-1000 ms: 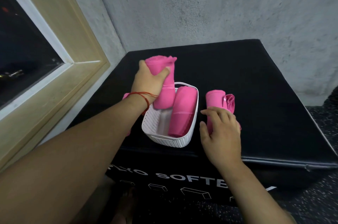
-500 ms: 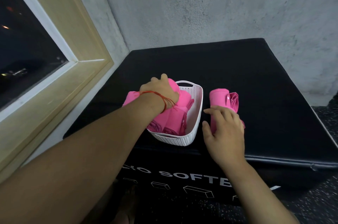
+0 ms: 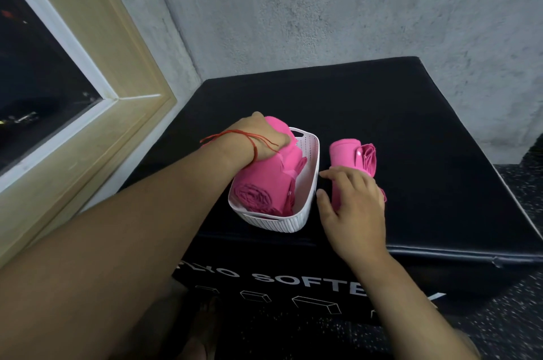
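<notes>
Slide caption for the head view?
Left hand grips rolled pink cloth in white perforated plastic basket on black padded box; right hand rests on second rolled pink cloth beside it.

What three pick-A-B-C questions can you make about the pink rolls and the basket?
1. Where is the loose roll under the right hand? A on a chair; B on the black pad, right of the basket; C in a drawer.
2. What colour is the basket? A white; B blue; C green.
3. What does the left hand do? A grips a packed roll inside the basket; B waves; C holds a cup.
1 B: it lies on the pad beside the basket. 2 A: its ribbed wall is white. 3 A: it clasps that roll's far end.
</notes>
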`<state>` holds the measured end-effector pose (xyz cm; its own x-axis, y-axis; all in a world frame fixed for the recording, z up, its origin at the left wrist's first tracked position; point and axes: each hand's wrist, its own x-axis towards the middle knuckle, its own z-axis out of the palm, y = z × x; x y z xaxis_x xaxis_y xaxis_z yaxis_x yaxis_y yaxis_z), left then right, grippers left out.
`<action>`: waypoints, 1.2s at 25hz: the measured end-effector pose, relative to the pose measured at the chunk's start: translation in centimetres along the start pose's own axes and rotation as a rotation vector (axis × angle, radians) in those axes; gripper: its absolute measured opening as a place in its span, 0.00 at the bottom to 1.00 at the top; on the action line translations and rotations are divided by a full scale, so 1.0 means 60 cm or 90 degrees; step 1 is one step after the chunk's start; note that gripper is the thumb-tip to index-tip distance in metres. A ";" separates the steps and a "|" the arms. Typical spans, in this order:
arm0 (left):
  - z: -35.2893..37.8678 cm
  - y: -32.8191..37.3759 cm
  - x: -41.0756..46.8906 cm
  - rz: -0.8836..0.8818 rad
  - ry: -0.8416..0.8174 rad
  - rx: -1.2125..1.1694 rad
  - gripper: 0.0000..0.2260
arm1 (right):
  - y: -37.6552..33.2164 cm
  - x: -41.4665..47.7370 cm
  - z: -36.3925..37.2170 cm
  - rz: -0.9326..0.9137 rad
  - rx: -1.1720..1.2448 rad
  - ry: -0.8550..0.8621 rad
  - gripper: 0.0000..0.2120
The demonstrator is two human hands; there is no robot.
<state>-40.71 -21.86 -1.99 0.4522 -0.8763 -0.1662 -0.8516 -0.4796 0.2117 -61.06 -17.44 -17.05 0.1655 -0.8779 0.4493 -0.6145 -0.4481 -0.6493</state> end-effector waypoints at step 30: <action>0.061 -0.051 0.038 0.387 -0.028 0.093 0.22 | 0.000 -0.005 0.005 -0.009 -0.026 0.013 0.16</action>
<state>-38.03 -22.24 -6.57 -0.1340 -0.9861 -0.0980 -0.9819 0.1188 0.1473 -60.87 -17.22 -17.38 0.1593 -0.8675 0.4712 -0.6426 -0.4534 -0.6176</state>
